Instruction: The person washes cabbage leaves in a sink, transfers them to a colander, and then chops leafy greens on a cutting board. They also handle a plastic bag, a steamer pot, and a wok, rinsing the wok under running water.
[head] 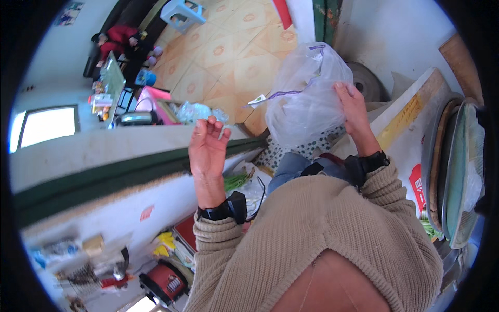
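Note:
A large translucent plastic bag with purple edging (308, 105) hangs in front of me, puffed out above the patterned mat. My right hand (351, 103) grips its right side between thumb and fingers. Raised to the left, my left hand (209, 146) is apart from the bag, palm up with fingers slightly curled and nothing in it. Purple strips run across the bag's front and top. A small white piece with a green mark (257, 101) shows at the end of one strip; whether it is attached cannot be told.
A green door frame (117, 173) runs along my left. Round trays or lids (444, 167) stand upright at the right. A blue plastic stool (182, 15) is on the tiled floor. One person in red (117, 41) sits at upper left. Green vegetables (236, 181) lie behind my left wrist.

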Available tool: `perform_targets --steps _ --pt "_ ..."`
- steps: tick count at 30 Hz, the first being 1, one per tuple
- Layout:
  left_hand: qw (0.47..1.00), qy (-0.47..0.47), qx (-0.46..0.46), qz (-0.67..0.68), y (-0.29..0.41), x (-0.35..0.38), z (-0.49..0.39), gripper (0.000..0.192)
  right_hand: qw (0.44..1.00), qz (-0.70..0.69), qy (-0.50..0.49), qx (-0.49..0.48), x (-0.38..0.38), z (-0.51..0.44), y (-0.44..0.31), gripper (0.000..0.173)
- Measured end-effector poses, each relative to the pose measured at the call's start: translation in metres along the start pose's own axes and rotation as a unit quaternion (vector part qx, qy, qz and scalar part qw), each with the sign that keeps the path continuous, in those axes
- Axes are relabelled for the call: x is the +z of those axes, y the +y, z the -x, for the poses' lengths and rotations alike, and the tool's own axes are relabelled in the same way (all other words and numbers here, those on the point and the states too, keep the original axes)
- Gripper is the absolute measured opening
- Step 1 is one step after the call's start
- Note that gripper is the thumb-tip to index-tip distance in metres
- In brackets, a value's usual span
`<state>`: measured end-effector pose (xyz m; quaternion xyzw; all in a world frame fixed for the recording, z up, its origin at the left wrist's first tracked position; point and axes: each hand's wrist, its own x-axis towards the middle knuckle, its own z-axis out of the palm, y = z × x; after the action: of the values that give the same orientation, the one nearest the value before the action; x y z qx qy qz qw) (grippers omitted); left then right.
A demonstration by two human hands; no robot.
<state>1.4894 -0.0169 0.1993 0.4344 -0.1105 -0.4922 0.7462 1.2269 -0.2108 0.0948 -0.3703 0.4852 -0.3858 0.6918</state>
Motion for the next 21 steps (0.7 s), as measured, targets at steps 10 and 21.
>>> perform_targets --steps 10,21 --pt "0.751 -0.268 0.103 -0.595 -0.035 0.014 -0.230 0.048 0.996 0.018 -0.088 0.020 0.108 -0.114 -0.026 0.020" --pt "0.869 -0.220 0.044 -0.441 0.022 -0.056 -0.388 0.033 0.965 -0.060 -0.220 0.129 0.239 -0.237 -0.060 0.014"
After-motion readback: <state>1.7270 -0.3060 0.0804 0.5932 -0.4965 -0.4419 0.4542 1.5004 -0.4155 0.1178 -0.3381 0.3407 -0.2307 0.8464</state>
